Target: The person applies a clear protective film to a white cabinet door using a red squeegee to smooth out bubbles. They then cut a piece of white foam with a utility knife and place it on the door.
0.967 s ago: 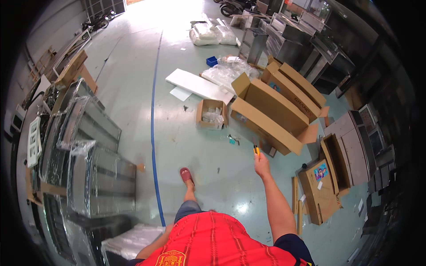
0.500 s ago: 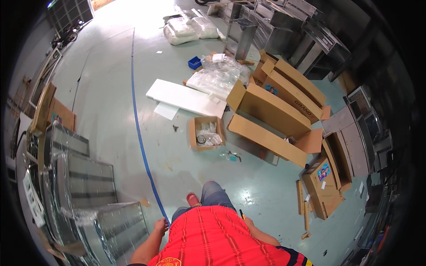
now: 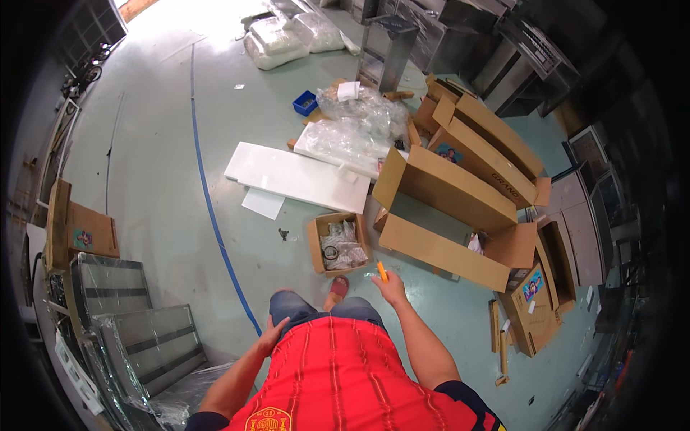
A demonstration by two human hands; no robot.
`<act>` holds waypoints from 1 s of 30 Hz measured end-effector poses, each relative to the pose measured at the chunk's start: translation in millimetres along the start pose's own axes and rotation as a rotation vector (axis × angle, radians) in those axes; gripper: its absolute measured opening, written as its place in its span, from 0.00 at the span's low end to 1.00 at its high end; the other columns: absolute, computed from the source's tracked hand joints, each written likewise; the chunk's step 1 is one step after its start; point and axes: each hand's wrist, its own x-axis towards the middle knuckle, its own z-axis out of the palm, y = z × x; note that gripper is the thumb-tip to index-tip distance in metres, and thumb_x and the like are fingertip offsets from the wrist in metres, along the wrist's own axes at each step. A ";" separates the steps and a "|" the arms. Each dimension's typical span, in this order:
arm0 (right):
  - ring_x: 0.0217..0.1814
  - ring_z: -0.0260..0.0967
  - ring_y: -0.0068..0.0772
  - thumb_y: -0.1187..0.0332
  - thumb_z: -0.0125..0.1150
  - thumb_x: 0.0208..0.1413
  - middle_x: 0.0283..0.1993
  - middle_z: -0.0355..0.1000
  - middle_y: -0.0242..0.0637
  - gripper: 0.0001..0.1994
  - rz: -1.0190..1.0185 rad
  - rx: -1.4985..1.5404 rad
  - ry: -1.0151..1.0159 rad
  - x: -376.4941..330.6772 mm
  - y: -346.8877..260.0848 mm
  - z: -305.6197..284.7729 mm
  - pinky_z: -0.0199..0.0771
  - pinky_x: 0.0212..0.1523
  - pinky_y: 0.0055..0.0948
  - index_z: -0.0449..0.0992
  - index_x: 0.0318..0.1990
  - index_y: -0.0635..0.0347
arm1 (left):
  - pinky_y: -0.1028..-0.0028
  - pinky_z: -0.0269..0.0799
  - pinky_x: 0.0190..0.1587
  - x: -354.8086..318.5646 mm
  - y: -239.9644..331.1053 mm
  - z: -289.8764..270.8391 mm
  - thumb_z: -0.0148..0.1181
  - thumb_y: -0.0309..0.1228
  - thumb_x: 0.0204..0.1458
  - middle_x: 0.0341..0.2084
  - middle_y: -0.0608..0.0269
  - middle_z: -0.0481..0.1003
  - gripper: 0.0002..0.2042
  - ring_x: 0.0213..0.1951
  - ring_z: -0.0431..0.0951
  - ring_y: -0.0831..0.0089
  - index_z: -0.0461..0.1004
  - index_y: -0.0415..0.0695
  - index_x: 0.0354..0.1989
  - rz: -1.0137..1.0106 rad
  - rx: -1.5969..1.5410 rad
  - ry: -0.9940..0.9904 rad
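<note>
My right hand (image 3: 392,286) is held out in front of me, closed around a small orange tool (image 3: 382,270) that sticks up from my fingers. It hovers just right of a small open cardboard box (image 3: 339,244) holding plastic bags and small parts. My left hand (image 3: 274,333) hangs beside my thigh with fingers spread and holds nothing. A long open cardboard box (image 3: 445,215) lies on the floor just beyond my right hand.
White foam sheets (image 3: 298,176) and clear plastic wrap (image 3: 359,122) lie further ahead. More flattened cardboard (image 3: 528,302) lies to the right. Wrapped metal panels (image 3: 122,323) lie to my left. A blue line (image 3: 215,215) runs along the floor. Metal cabinets (image 3: 445,36) stand at the back.
I have walked forward toward the boxes, which now lie closer. My right hand with the orange tool has come back into view in front of me, and my left hand has swung to my thigh.
</note>
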 end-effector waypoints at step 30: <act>0.51 0.84 0.56 0.49 0.70 0.64 0.45 0.85 0.52 0.19 -0.025 -0.252 -0.415 829.0 -277.9 448.5 0.81 0.56 0.51 0.87 0.50 0.54 | 0.47 0.72 0.66 372.9 502.2 -95.2 0.70 0.50 0.60 0.77 0.49 0.64 0.35 0.69 0.69 0.43 0.71 0.55 0.75 0.065 1.259 0.145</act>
